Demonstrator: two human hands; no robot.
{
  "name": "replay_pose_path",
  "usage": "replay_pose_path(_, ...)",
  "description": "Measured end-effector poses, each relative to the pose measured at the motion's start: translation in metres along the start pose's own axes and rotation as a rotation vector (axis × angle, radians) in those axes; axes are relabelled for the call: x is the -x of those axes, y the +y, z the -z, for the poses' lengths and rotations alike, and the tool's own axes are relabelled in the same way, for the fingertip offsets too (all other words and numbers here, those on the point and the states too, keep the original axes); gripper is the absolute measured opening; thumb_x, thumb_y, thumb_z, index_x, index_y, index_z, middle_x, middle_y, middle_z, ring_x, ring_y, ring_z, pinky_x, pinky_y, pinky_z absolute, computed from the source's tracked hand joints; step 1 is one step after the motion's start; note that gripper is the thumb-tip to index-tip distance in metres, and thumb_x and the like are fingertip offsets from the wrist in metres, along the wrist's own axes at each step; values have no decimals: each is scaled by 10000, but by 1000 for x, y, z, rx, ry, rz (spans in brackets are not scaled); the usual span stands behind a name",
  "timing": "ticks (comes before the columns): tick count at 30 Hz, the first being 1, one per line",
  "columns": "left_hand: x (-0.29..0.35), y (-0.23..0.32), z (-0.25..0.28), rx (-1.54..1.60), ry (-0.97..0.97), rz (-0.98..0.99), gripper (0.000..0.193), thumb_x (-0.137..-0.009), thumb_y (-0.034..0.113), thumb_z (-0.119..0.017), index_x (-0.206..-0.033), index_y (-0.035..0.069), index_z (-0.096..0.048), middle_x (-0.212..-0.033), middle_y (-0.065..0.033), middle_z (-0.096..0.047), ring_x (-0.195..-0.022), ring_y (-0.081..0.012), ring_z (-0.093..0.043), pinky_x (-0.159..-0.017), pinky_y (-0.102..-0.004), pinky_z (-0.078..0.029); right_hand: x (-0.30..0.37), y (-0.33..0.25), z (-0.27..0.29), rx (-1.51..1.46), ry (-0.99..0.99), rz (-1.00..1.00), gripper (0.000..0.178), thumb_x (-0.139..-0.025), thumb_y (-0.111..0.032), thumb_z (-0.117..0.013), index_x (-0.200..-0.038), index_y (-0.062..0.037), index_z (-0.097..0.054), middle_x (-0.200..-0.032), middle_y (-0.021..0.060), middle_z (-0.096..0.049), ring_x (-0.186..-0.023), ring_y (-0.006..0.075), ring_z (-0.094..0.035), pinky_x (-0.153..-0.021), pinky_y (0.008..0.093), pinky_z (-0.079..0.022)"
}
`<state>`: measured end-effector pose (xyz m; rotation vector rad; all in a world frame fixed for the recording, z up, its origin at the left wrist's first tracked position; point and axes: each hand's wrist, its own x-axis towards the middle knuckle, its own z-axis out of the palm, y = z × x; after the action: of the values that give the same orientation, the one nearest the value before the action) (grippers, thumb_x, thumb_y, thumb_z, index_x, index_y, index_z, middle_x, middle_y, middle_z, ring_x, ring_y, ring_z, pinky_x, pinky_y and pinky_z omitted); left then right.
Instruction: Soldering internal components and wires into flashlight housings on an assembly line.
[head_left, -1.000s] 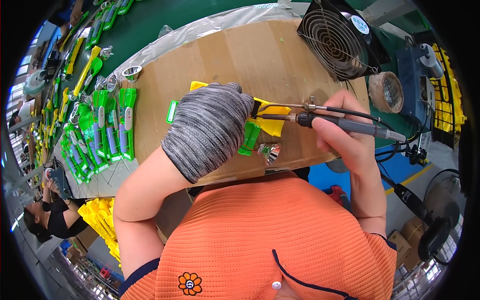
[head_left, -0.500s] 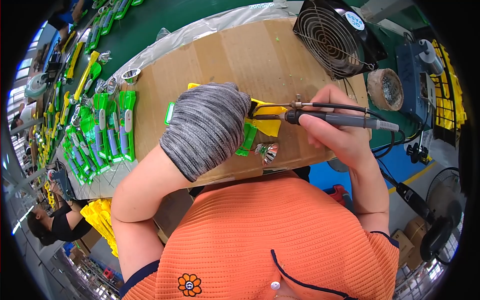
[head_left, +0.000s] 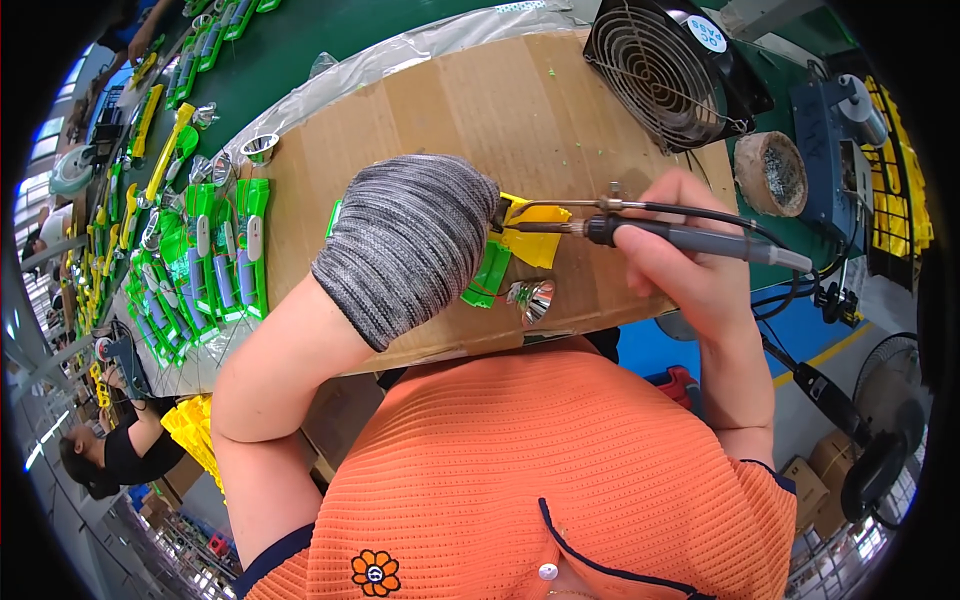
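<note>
My left hand [head_left: 410, 250], in a grey knitted glove, is closed over a yellow plastic housing [head_left: 540, 247] and hides most of it. The fingertips are out of sight on the far side of the glove. My right hand [head_left: 690, 255] grips a soldering iron [head_left: 690, 240] like a pen. A thin metal solder guide tube runs along the iron. Both tips reach the housing's inner end, right beside the glove; the contact point is too small to make out. Under the glove's edge lies a green plastic part [head_left: 487, 278], with a shiny cone-shaped reflector [head_left: 535, 300] close by on the cardboard.
Cardboard [head_left: 500, 95] covers the work area. Several green housings with purple cells [head_left: 227, 265] lie at left, near loose reflectors [head_left: 260, 148]. A black fan [head_left: 665, 75] stands at far right, beside a round pot [head_left: 770, 175] and a blue soldering unit [head_left: 830, 150]. A co-worker [head_left: 125, 445] sits at left.
My gloved hand has shifted slightly left and away from me, covering the yellow piece that showed beyond it. The iron and my right hand have slid a little to the right.
</note>
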<state>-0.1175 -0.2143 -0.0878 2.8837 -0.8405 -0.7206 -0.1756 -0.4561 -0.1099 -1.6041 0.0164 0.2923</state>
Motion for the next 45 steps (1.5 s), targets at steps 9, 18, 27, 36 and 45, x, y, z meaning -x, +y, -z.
replay_pose_path(9,-2,1,-1,-4,19,-9,173,-873,212,-641,-935,79,-733,-848,-130,-662,-817,-328,-658,-744,-441,-525,17,13,-3,-225,110,-18,149,-890,-37,-694,-923,-17,-550,-665,33,-627,-519,60,-555,-456,195,-408)
replay_pose_path(18,-2,-2,-1,-12,16,-2,169,-874,206,-639,-943,84,-733,-850,-127,-657,-821,-332,-655,-752,-443,-523,0,1,-9,-75,-18,-95,163,-896,-93,-703,-905,-29,-553,-646,4,-626,-533,19,-540,-459,186,-385)
replay_pose_path(27,-2,-2,1,-44,-17,-11,164,-857,210,-648,-932,93,-735,-845,-127,-659,-821,-329,-660,-747,-445,-527,-5,1,-11,-36,-44,-64,175,-887,-109,-715,-895,-32,-558,-659,-3,-635,-547,16,-551,-468,183,-391)
replay_pose_path(36,3,3,7,-13,78,-55,154,-852,204,-646,-919,96,-735,-832,-129,-658,-811,-327,-663,-729,-442,-527,4,4,-1,-192,98,-76,149,-878,-73,-713,-897,-30,-571,-639,19,-614,-503,51,-536,-452,196,-396)
replay_pose_path(45,-1,-6,-6,-6,75,-65,133,-848,177,-641,-909,109,-737,-826,-122,-658,-801,-325,-661,-724,-437,-532,13,14,-14,-488,199,13,160,-952,-110,-643,-977,-16,-515,-726,92,-631,-567,125,-579,-793,336,-570)
